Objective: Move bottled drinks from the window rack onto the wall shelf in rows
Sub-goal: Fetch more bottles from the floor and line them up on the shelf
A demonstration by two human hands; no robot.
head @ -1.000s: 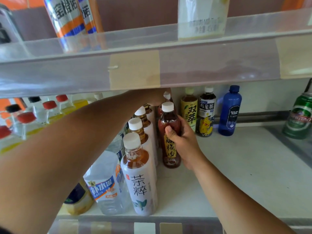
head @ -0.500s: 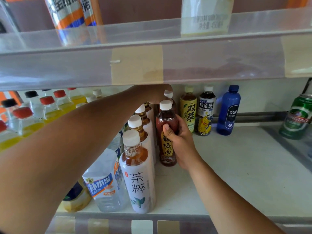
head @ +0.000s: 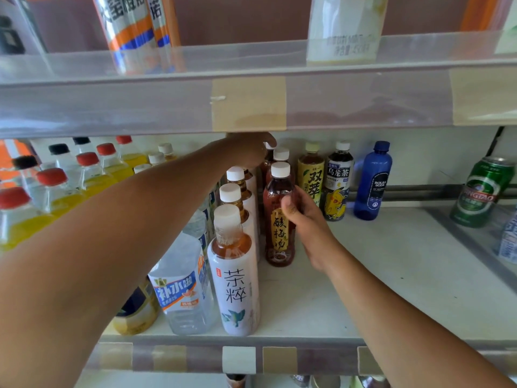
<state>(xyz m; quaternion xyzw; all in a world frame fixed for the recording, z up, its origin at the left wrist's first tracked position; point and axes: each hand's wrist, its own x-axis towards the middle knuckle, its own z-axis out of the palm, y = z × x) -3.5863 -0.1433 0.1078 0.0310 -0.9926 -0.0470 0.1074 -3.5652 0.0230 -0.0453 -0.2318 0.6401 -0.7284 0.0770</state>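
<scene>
on the white wall shelf (head: pixel 391 275) our right hand (head: pixel 307 228) grips a dark-red plastic bottle (head: pixel 278 236), rowing it; left hand (head: pixel 246 151) hold unclear; next, probably release upright.

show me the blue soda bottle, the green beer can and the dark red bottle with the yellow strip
blue soda bottle (head: pixel 375 189): head view, on its dark label
green beer can (head: pixel 481 193): head view, on the logo band at mid-body
dark red bottle (head: pixel 279 233): head view, on the yellow label strip
</scene>
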